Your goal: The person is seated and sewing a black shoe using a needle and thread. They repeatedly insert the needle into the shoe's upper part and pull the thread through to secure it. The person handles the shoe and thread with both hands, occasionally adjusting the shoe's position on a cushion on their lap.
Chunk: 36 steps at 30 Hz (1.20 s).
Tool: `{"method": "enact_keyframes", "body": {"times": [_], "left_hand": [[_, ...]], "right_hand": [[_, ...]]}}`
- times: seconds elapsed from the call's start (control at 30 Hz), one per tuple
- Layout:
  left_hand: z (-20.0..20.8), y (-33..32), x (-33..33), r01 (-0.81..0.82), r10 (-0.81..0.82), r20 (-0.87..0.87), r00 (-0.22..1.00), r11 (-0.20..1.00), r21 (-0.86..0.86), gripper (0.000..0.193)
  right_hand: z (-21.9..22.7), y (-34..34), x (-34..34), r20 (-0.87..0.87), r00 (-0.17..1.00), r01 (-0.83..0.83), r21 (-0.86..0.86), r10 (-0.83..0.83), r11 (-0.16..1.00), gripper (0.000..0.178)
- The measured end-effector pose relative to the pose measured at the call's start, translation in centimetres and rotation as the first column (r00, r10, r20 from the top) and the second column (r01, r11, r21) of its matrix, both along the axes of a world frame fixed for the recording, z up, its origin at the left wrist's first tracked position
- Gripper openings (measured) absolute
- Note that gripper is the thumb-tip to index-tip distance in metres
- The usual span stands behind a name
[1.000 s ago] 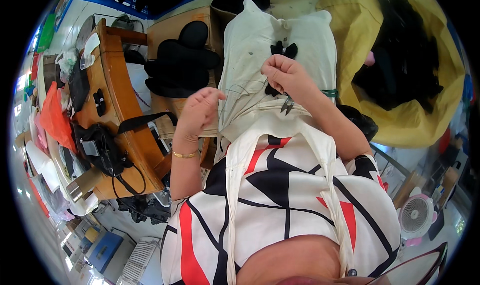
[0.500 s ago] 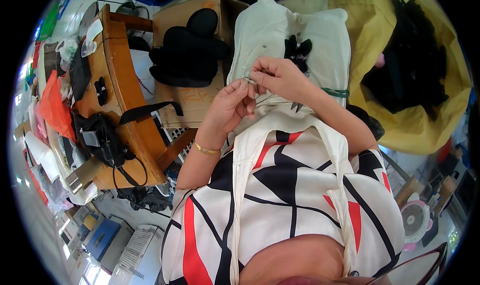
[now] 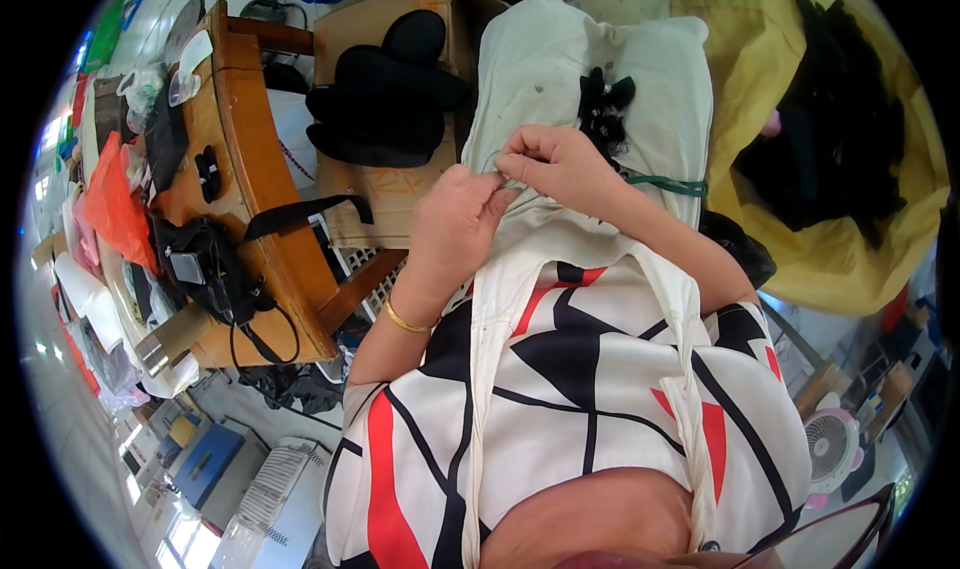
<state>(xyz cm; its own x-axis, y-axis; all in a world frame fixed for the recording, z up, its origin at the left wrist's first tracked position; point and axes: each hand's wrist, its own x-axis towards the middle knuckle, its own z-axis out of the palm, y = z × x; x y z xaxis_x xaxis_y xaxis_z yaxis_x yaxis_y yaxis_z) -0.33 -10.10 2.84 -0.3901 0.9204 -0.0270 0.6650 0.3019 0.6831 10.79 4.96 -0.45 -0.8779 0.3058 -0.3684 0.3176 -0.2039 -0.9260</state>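
My left hand [image 3: 452, 219] and my right hand [image 3: 556, 169] meet in front of my chest, fingertips pinched close together. A thin pale strand or loop [image 3: 490, 162] shows faintly between them; what it is I cannot make out. Most of the left fingers are hidden behind the back of that hand. Beyond the hands lies a white cloth-covered cushion [image 3: 540, 79] with a green band [image 3: 670, 185] near its right corner. On it, just past my right hand, rests a small pile of black bow-like pieces [image 3: 604, 109] with shiny bits.
A cardboard box [image 3: 390, 214] bearing black padded ovals [image 3: 385, 99] stands to the left, beside a wooden table [image 3: 240, 139] with a black bag [image 3: 205, 269]. On the right, a large yellow sack [image 3: 725, 89] holds black pieces [image 3: 830, 129]. A fan [image 3: 830, 444] is at lower right.
My left hand has turned so its back faces up, and its fingers have closed in against the right fingertips. The right hand has shifted slightly rightward. The whole view has moved a little.
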Motion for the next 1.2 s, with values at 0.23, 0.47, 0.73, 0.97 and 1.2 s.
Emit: {"method": "enact_keyframes", "body": {"times": [0.23,0.47,0.73,0.97,1.2], "left_hand": [[-1.9,0.8,0.2,-0.410,0.225,0.658,0.718,0.902,0.139,0.015],[-3.5,1.9,0.4,-0.609,0.079,0.909,0.409,0.766,0.207,0.009],[-2.3,2.2,0.4,-0.596,-0.013,0.992,0.127,0.799,0.087,0.011],[-2.8,1.7,0.3,-0.507,0.041,0.975,0.217,0.859,0.077,0.009],[-2.7,2.3,0.1,-0.630,0.042,0.996,0.079,0.777,0.017,0.011]], "right_hand": [[2.3,-0.1,1.2,-0.081,0.996,0.050,0.206,-0.034,0.977,0.016],[2.3,-0.8,1.5,-0.083,0.995,0.069,0.200,-0.053,0.977,0.013],[2.3,-1.5,2.0,-0.083,0.994,0.076,0.150,-0.064,0.986,0.007],[0.1,-1.7,1.5,-0.408,0.912,0.286,0.706,0.042,0.647,0.009],[1.2,-1.9,2.2,-0.309,0.950,0.234,0.586,-0.052,0.776,0.008]]}}
